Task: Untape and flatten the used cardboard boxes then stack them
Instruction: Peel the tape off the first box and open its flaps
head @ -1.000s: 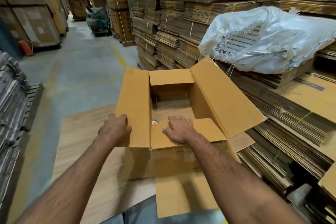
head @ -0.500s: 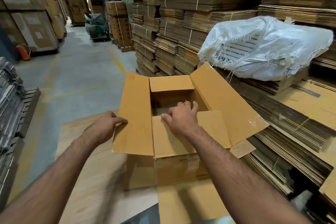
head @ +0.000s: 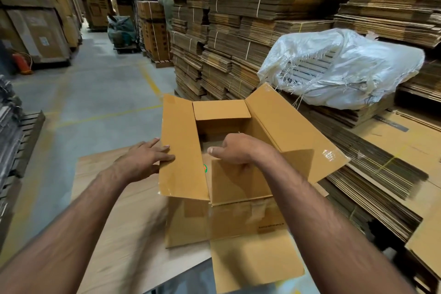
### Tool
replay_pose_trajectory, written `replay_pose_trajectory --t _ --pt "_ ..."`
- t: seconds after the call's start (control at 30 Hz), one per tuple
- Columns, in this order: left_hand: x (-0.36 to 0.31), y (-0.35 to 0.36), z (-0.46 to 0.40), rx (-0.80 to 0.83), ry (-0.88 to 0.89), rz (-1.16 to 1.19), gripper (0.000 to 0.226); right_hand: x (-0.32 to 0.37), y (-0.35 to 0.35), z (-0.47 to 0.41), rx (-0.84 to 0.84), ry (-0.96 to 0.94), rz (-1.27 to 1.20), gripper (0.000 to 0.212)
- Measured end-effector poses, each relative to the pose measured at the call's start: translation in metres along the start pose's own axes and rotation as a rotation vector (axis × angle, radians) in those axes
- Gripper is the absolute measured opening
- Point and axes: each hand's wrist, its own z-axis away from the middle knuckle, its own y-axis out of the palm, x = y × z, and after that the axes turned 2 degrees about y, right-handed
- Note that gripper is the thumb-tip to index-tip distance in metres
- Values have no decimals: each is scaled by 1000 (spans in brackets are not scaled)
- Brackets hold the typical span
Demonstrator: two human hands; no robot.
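Open cardboard box (head: 229,217) sits upright on a flat cardboard sheet (head: 114,210), all four top flaps spread. Right hand (head: 238,150) curls over the top edge of the near flap (head: 238,184), fingers wrapped round it, thumb on top. Left hand (head: 145,160) lies flat, fingers straight, against the outer edge of the left flap (head: 181,150), gripping nothing. Right of the box: low piles of flattened cartons (head: 381,174). Behind: white woven sack (head: 346,67) on tall bundled stacks (head: 238,19).
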Motion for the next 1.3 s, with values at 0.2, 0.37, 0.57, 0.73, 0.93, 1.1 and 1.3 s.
replay_pose_trajectory --t 0.2,0.37,0.57,0.73,0.93,1.1,1.3 --pt "-11 -8 5 -7 46 59 46 -9 -12 19 123 57 45 70" --pt "-36 -23 4 -97 142 69 33 -22 0 21 81 34 156 80" --pt "-70 -43 -10 -314 175 -51 30 -65 -3 29 -152 -25 22 56" --pt "-116 -65 -42 -415 212 -104 55 -91 -2 50 -299 -23 -21 67" --pt "-171 -73 -73 -468 118 -70 58 -128 -3 49 -296 -8 303 58" --pt "-152 -62 -71 -489 68 -23 43 -159 0 34 -318 -32 298 22" --pt "-56 -49 -46 -432 -243 -31 26 -202 -21 -4 -363 20 327 21"
